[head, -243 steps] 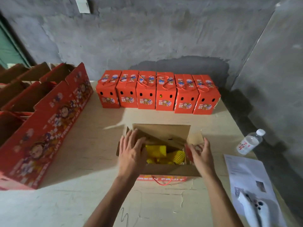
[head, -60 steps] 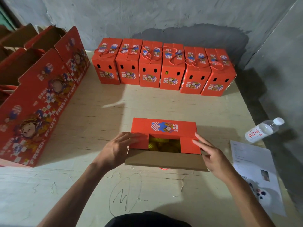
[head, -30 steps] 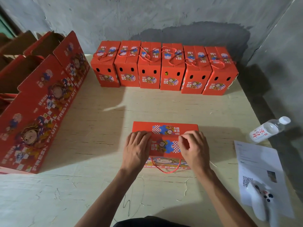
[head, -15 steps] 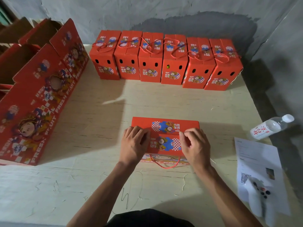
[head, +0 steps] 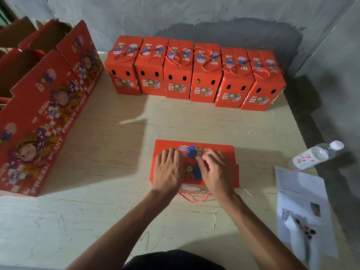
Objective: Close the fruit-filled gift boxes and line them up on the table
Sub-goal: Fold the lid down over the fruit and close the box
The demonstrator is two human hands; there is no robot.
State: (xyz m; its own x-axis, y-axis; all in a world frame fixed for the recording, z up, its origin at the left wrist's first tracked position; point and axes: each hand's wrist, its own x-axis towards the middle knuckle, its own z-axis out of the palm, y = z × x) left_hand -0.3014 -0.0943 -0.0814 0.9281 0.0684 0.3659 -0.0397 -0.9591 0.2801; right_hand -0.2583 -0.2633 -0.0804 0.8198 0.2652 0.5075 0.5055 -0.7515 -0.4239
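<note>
While the red gift box (head: 229, 152) sits closed at the middle of the desk (head: 116, 172), both hands lie on its top flaps. The left hand (head: 168, 170) presses flat, its fingers (head: 171, 154) straight and spread toward the far edge. The right hand (head: 216, 172) has its fingers (head: 206, 158) bent, tips pinching at the flap seam. Six closed boxes (head: 194, 75) stand in a row by the wall, well apart.

Both hands (head: 191, 171) apparently press the gift box (head: 229, 152) closed.
</note>
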